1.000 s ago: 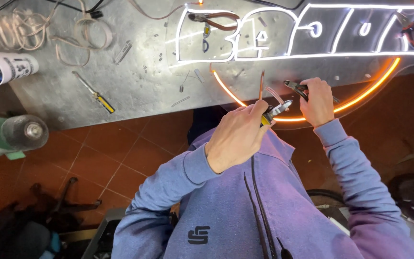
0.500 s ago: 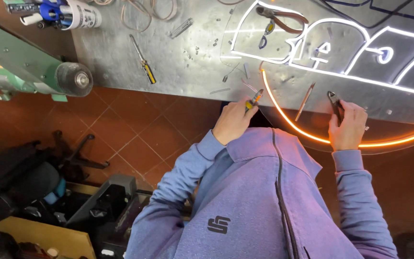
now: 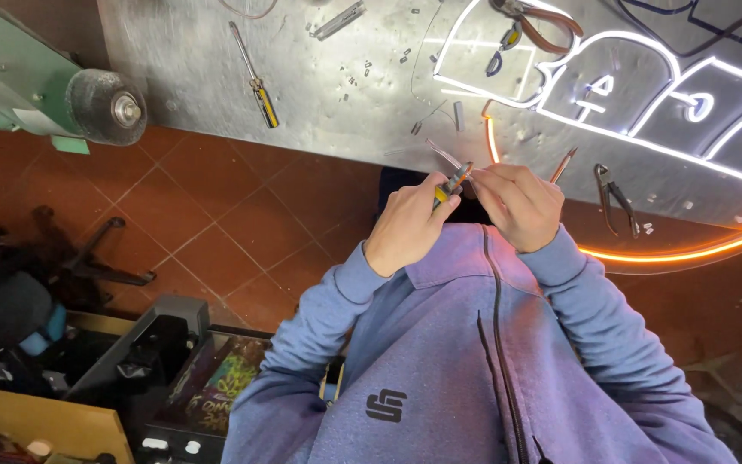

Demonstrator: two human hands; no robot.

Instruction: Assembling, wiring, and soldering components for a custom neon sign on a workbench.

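Down at chest height, just in front of the metal workbench [image 3: 345,94], the left hand [image 3: 407,225] is closed in a fist around a small screwdriver [image 3: 453,182] with a yellow and dark handle; its thin shaft points up and left toward the bench edge. The right hand [image 3: 519,204] meets it, fingers pinched narrowly at the tool's handle end; whether they grip something small there cannot be told. Both arms wear blue-purple hoodie sleeves, and the hoodie's chest bears a small dark emblem.

On the bench lies a lit neon sign [image 3: 646,103]: white glowing outlines of blocky shapes, with an orange glowing arc [image 3: 672,253] curving beneath them along the bench edge. Grey pliers [image 3: 616,198] rest beside the arc, just right of the right hand, with a pencil-like stick [image 3: 562,165] between them. Red-handled pliers [image 3: 534,30] sit on the sign's upper part. A second screwdriver [image 3: 255,77] with a yellow-black handle lies well apart to the left, near a grey wheel [image 3: 106,106] on a green machine. Below, red floor tiles [image 3: 242,215] show.
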